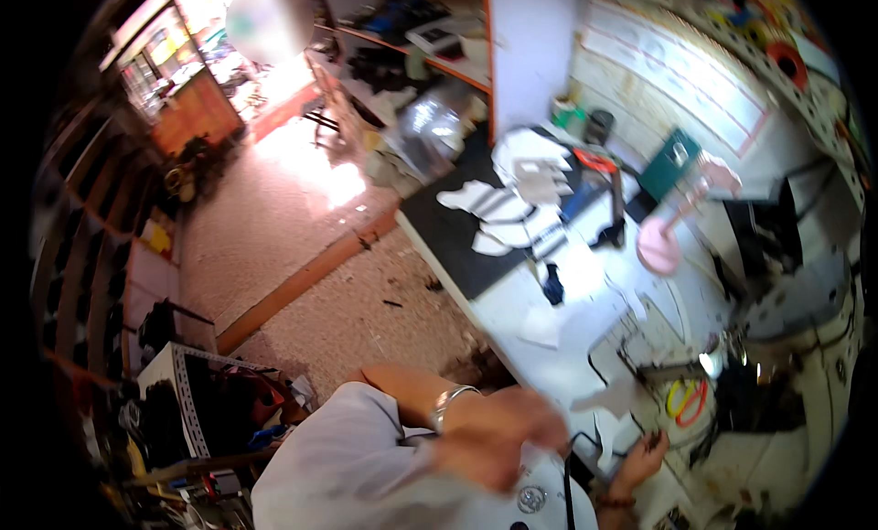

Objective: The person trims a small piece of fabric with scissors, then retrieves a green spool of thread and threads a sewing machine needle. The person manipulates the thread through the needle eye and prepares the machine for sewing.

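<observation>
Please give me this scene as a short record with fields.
Left hand: blurred, before the chest; grip unclear
Right hand: over the worktop, fingers bent; grip unclear
Near right hand: scissors with yellow and red handles
Materials: flat white pieces, partly on a black mat
Further back: pink round-based stand

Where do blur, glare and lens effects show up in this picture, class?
Head view: the left hand is smeared, probably by motion; the right hand looks clearer. Head view: bright light leaves a white patch on the floor, and glare whitens part of the table. Head view: the fisheye rim leaves black corners.
</observation>
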Demonstrator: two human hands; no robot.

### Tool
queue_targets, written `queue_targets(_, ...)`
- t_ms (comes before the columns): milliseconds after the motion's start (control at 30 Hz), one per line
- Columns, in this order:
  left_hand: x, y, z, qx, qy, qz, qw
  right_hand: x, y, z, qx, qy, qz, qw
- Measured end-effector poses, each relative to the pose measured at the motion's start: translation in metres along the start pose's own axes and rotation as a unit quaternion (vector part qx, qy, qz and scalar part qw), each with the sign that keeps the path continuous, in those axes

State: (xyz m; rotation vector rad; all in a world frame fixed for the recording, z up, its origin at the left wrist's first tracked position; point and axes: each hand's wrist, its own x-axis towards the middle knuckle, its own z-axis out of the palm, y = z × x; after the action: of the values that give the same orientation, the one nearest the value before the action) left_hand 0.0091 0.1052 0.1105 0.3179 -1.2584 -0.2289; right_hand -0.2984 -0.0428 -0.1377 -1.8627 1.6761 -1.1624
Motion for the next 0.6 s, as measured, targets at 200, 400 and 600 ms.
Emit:
queue_targets(200, 0.017, 0.03, 0.063, -0.206, 0.129, 0.182, 0.953, 0.002, -0.016, 0.0, -0.005, -0.018, -0.038, 0.999)
queue_targets(400, 0.01, 0.048, 0.077, -0.239, 0.223, 0.006, 0.945, 0.002, -0.034, -0.01, -0.083, -0.025, -0.043, 0.995)
queue_targets(600, 0.024, 0.035, 0.05, -0.296, 0.179, -0.087, 0.934, 0.006, -0.047, -0.002, -0.101, 0.013, -0.002, 0.995)
